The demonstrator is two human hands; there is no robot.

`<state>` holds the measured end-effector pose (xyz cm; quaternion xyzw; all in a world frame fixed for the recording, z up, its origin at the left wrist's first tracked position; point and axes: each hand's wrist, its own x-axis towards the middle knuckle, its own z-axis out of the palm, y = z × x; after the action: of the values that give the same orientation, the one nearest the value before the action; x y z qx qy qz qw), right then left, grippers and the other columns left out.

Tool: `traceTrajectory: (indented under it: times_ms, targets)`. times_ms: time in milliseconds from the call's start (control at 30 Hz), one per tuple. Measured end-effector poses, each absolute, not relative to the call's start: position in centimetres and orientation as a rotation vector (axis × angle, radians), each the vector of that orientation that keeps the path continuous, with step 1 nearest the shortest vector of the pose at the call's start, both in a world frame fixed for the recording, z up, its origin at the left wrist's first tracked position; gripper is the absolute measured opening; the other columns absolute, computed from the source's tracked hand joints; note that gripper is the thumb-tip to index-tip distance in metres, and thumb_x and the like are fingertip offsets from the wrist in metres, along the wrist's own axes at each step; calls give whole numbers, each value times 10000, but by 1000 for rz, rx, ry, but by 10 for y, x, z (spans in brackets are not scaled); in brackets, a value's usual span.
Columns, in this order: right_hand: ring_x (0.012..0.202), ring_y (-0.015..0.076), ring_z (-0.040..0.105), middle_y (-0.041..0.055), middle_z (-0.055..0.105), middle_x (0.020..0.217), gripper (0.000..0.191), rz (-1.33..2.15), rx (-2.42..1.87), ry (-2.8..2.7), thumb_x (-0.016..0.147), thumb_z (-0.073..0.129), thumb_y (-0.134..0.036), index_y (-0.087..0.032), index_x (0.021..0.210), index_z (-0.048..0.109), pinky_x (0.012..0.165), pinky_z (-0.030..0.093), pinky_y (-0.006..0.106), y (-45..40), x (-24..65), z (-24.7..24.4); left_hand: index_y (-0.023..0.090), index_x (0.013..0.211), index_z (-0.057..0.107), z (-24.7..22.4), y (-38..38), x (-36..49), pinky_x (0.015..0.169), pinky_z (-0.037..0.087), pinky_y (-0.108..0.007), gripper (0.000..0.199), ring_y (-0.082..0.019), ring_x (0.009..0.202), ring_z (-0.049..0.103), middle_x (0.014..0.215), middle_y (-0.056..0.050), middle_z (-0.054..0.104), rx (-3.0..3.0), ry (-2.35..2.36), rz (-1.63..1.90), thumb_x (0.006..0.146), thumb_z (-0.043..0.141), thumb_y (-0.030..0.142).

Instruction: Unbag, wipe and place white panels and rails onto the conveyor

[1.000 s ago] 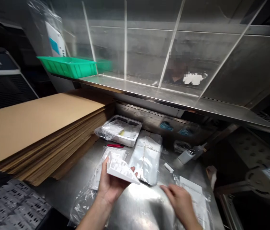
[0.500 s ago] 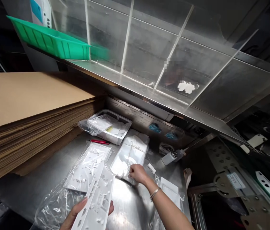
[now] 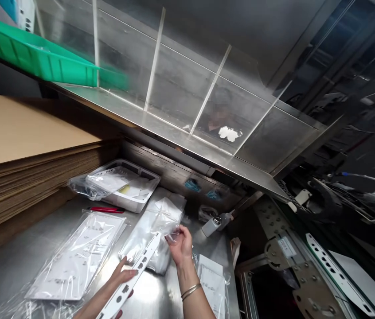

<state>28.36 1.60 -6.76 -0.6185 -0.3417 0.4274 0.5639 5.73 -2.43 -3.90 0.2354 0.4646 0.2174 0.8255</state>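
My left hand (image 3: 119, 281) is closed around a long white plastic panel (image 3: 126, 290), which is tilted so that its narrow edge with a row of cutouts faces me. Just right of the panel's far end, my right hand (image 3: 181, 248) pinches the edge of a clear plastic bag (image 3: 173, 235). That bag belongs to a pile of clear bags (image 3: 161, 208) lying on the metal table. To the left lies a bagged stack of white panels (image 3: 77, 254) with small holes. Another bagged white piece (image 3: 210, 283) lies right of my right wrist.
A grey tray (image 3: 137, 204) with bagged parts stands behind, near a red pen-like tool (image 3: 107, 209). Stacked cardboard sheets (image 3: 24, 133) flank the left. A white bottle (image 3: 211, 226) stands at the right. Above runs a metal shelf (image 3: 174, 141) with a green bin (image 3: 41, 60).
The view has swung to the right. My left hand has turned the white panel from its face to its edge. My right hand has turned over and now pulls up a bag's edge.
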Motion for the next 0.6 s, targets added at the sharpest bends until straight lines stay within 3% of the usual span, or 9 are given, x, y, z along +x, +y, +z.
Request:
traceTrajectory:
  times_ms: [67,133,233,300,433,600]
  targets:
    - [618,87,480,-35,490,670,271,982,-1382,-747,834,356,-429,-204,754,484,613,422,212,17,287,-58,464,1291,373,-41,-22,51,605,542,-316,741,-315,1068,577,1460,13,317,478,1035,481,642,731,424]
    - [560,86,459,-47,503,626,221,1030,-1348,-750,709,569,-402,-191,771,543,555,402,206,16,285,-53,381,1318,384,-42,-21,45,701,554,-405,813,-364,1087,556,1394,-41,433,384,976,601,600,764,356]
    - [450,85,412,-45,498,497,217,1173,-1348,-772,546,717,-303,-145,632,595,430,328,202,11,273,-57,185,1374,335,-42,-14,43,792,515,-539,881,-440,1084,530,1181,-164,617,186,752,709,609,725,386]
    - [411,73,379,-45,484,445,209,1237,-1337,-757,521,737,-268,-140,542,573,394,274,192,6,263,-64,148,1374,335,-42,-5,50,822,485,-581,824,-445,1081,529,1114,-179,651,158,650,723,669,668,414]
    - [419,77,410,-10,539,464,228,1324,-1240,-684,512,757,-259,-131,533,571,411,286,192,-2,256,-74,180,1347,390,-45,14,72,787,505,-566,676,-411,1016,584,1093,-159,666,226,606,736,745,629,375]
    - [570,124,523,-11,533,590,288,1176,-1086,-445,654,597,-473,-201,631,503,565,437,259,5,275,-75,181,1348,386,-46,22,71,752,530,-523,693,-389,942,628,1078,-167,669,254,599,744,742,637,403]
